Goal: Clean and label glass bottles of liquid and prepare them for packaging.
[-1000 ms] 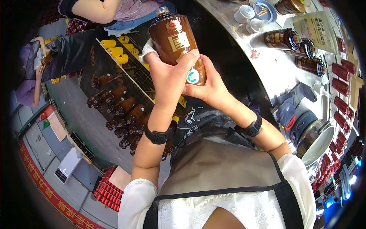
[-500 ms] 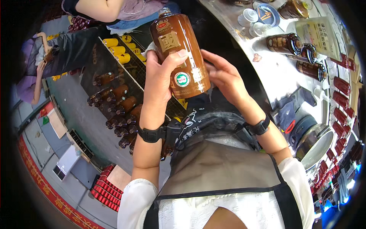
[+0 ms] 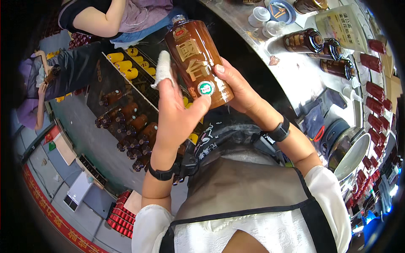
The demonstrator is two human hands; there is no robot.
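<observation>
A glossy brown glass bottle [image 3: 202,63] with gold lettering and a round green-and-white sticker tilts in front of me, its neck toward the upper left. My right hand [image 3: 240,86] grips its lower right side, thumb on the front. Along the bottle's left side, my left hand [image 3: 175,111] is open, with fingers stretched up and the thumb tip at the sticker. A white wrapping [image 3: 163,69] covers at least one of the left fingers. What the right fingers do behind the bottle is hidden.
On the right, a pale worktop [image 3: 253,46] bears brown bottles [image 3: 304,41], white cups [image 3: 259,17], a blue bowl [image 3: 280,12] and a round metal basin [image 3: 350,156]. More bottles [image 3: 135,118] stand at left beside yellow cylinders [image 3: 123,65]. A person's arm [image 3: 99,19] is at the top.
The left hand has loosened from the bottle and slid down its left side, fingers now stretched. The right hand has closed on the bottle's right side. The bottle has turned, showing its large gold lettering frontally.
</observation>
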